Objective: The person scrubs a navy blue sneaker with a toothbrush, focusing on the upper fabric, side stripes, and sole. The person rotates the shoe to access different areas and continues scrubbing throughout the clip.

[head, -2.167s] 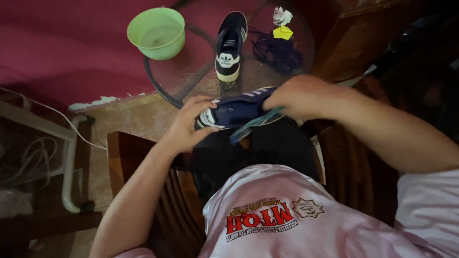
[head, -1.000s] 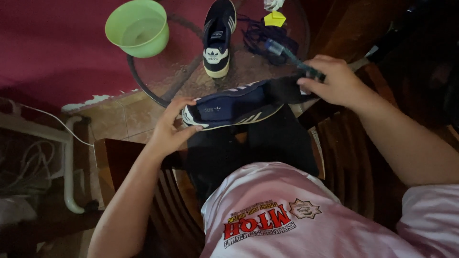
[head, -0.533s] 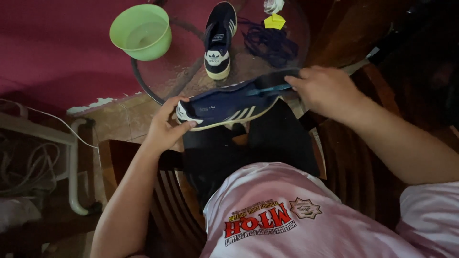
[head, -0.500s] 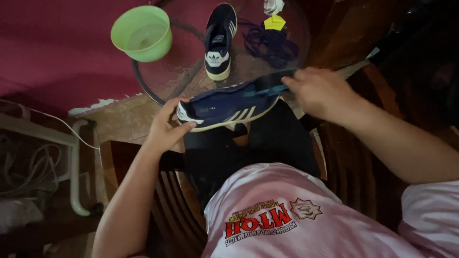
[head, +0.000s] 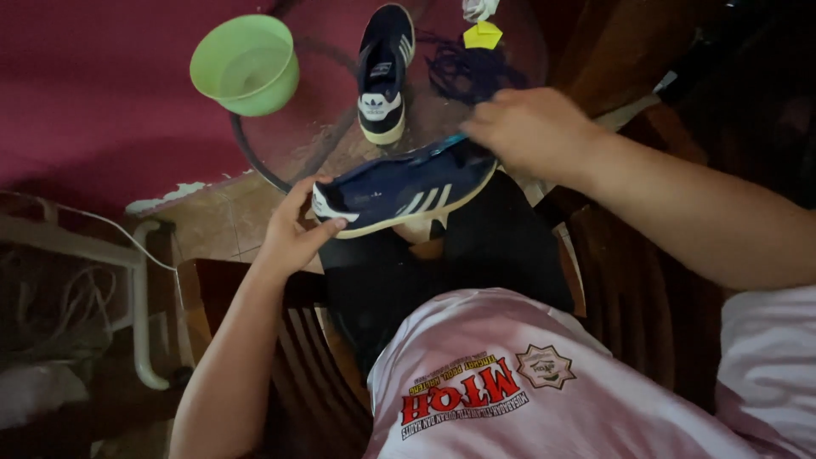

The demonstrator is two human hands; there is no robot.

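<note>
Fingers of the left hand are clamped on the navy shoe's heel at frame centre, while its toe is gripped by the right hand.

The person wears a pale pink short-sleeved T-shirt with a printed design on the chest: bold red lettering with smaller lines of text beneath it, and beside it a small brown star-shaped badge. The shirt's right sleeve ends above the elbow, leaving the forearm bare. Both arms are uncovered from the sleeves down, and no watch, ring or bracelet shows on the left hand or the right hand. Below the shirt, the legs are covered in plain black trousers.
</note>
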